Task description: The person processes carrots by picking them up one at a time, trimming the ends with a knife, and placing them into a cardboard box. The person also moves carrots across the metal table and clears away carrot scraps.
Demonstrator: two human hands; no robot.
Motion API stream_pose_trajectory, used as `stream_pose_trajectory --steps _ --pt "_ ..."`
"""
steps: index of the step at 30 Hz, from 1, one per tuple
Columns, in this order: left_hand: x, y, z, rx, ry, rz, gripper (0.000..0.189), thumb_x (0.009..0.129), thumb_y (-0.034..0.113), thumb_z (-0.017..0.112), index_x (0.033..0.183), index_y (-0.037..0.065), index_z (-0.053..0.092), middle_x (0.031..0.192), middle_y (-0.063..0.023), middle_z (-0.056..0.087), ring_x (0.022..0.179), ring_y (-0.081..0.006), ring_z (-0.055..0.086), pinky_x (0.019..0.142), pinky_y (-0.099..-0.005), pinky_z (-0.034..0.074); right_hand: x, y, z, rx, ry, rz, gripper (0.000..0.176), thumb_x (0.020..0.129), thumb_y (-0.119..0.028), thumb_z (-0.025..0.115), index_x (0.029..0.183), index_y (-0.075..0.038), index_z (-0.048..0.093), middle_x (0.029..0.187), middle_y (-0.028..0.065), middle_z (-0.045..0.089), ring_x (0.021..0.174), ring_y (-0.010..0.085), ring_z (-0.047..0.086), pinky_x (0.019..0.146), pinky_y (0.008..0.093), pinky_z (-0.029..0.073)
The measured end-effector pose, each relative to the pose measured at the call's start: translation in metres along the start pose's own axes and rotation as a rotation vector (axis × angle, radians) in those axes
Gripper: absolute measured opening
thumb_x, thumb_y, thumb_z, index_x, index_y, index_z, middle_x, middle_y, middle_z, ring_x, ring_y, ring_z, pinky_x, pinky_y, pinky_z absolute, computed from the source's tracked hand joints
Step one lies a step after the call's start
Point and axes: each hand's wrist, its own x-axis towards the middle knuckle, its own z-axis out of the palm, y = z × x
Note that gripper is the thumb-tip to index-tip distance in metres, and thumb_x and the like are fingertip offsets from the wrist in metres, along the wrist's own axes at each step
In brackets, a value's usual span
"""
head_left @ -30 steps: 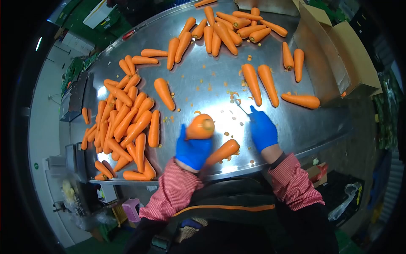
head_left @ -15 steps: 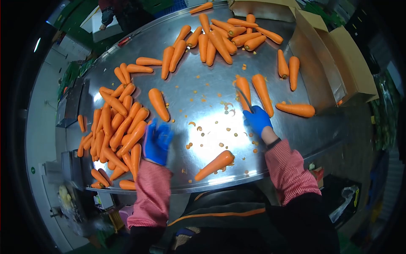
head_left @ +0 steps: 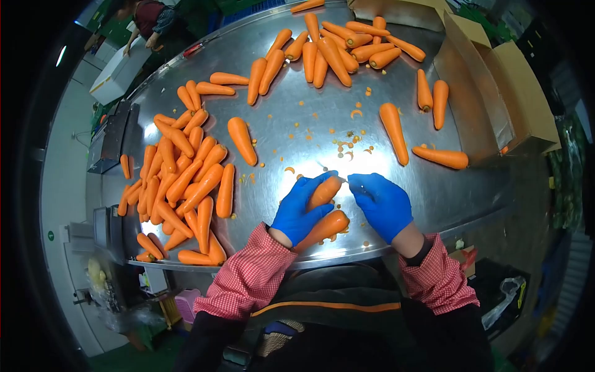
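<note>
My left hand (head_left: pixel 302 208), in a blue glove, is closed around a carrot (head_left: pixel 325 193), its thick end turned up toward my right hand. My right hand (head_left: pixel 382 204), also gloved in blue, grips a small knife (head_left: pixel 343 180) at that end; most of the knife is hidden by the fingers. Just below, another carrot (head_left: pixel 328 228) lies on the metal table, partly covered by my left hand. Small trimmed carrot slices (head_left: pixel 345 147) are scattered beyond my hands.
A heap of carrots (head_left: pixel 180 177) lies at the left, with a second group (head_left: pixel 331 56) at the far side. Single carrots (head_left: pixel 394 133) rest at the right, near an open cardboard box (head_left: pixel 520 93). Another person (head_left: pixel 152 25) stands beyond the table beside a white box (head_left: pixel 121 71).
My left hand has moved from the heap to the middle and closed on a carrot. My right hand has come nearer, and the carrot formerly under the knife is gone from that spot.
</note>
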Motion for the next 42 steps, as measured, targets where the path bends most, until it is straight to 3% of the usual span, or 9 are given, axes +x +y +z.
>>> stream_pose_trajectory --steps 2,11,13,19,31,33,34,37,42 --pt "-0.006 -0.003 0.004 -0.048 0.024 -0.012 0.054 0.084 0.010 0.067 0.134 0.009 0.045 0.118 -0.0139 0.053 0.110 -0.0287 0.055 0.098 -0.0373 0.043 -0.002 -0.004 0.000 -0.333 0.144 -0.322 0.036 0.074 -0.010 0.070 0.109 -0.008 0.061 0.078 0.0058 0.057 0.070 0.0198 0.060 0.060 0.0293 0.051" --pt "-0.021 0.025 0.001 0.045 0.069 0.007 0.051 0.083 0.010 0.069 0.130 0.006 0.049 0.117 -0.0125 0.056 0.111 -0.0264 0.056 0.096 -0.0369 0.045 0.001 0.011 -0.002 -0.488 0.064 -0.282 0.026 0.083 -0.011 0.060 0.109 -0.011 0.063 0.082 0.0081 0.058 0.073 0.0233 0.060 0.063 0.0336 0.050" --pt "-0.021 0.028 -0.006 0.092 0.076 0.081 0.056 0.082 0.005 0.069 0.133 0.004 0.045 0.119 -0.0113 0.057 0.113 -0.0240 0.056 0.100 -0.0359 0.043 0.002 0.036 -0.003 -0.470 0.044 -0.045 0.019 0.085 -0.017 0.060 0.102 -0.011 0.066 0.086 0.0076 0.063 0.078 0.0250 0.063 0.068 0.0352 0.052" --pt "-0.009 -0.005 -0.016 -1.436 0.394 -0.344 0.048 0.091 0.028 0.060 0.128 0.003 0.042 0.120 -0.0162 0.054 0.112 -0.0320 0.057 0.098 -0.0485 0.046 -0.012 0.023 0.015 -0.225 0.152 -0.141 0.031 0.083 -0.013 0.064 0.114 -0.008 0.063 0.084 0.0091 0.061 0.076 0.0246 0.061 0.065 0.0331 0.051" --pt "-0.026 -0.005 -0.009 -1.878 0.357 -0.538 0.051 0.099 0.035 0.041 0.133 -0.003 0.038 0.132 -0.0222 0.048 0.124 -0.0360 0.047 0.106 -0.0468 0.039 0.000 0.002 0.044 -0.532 0.127 -0.280 0.041 0.083 -0.015 0.060 0.123 -0.008 0.055 0.084 0.0068 0.057 0.075 0.0196 0.059 0.065 0.0320 0.050" --pt "-0.034 -0.017 -0.019 -2.011 0.198 -0.363 0.050 0.098 0.034 0.043 0.132 -0.002 0.039 0.130 -0.0210 0.049 0.123 -0.0350 0.048 0.107 -0.0465 0.038 0.002 0.048 0.049 -0.471 0.135 -0.222 0.036 0.086 -0.013 0.057 0.121 -0.008 0.057 0.092 0.0092 0.061 0.081 0.0210 0.061 0.070 0.0331 0.051" --pt "-0.041 -0.028 -0.030 -2.100 0.062 -0.200 0.050 0.098 0.035 0.043 0.132 -0.001 0.040 0.130 -0.0203 0.049 0.123 -0.0346 0.048 0.108 -0.0460 0.037 0.005 0.060 0.039 -0.303 0.100 0.138 0.030 0.090 -0.013 0.052 0.119 -0.008 0.058 0.100 0.0113 0.062 0.086 0.0228 0.063 0.075 0.0347 0.051" --pt "-0.030 -0.010 -0.079 -1.429 0.692 -0.252 0.050 0.096 0.036 0.046 0.132 0.001 0.041 0.131 -0.0194 0.049 0.123 -0.0343 0.047 0.109 -0.0467 0.035 0.008 0.063 0.002 -0.369 0.018 0.376 0.039 0.094 -0.021 0.048 0.129 -0.006 0.049 0.102 0.0156 0.062 0.093 0.0287 0.063 0.079 0.0391 0.051" --pt "-0.035 -0.134 -0.211 -1.713 0.935 -0.066 0.061 0.094 0.047 0.043 0.136 0.003 0.034 0.135 -0.0261 0.043 0.125 -0.0409 0.043 0.107 -0.0519 0.036 0.044 0.105 -0.018 -0.722 0.182 0.432 0.058 0.085 -0.039 0.060 0.131 -0.007 0.047 0.110 0.0189 0.061 0.099 0.0355 0.061 0.081 0.0447 0.050"
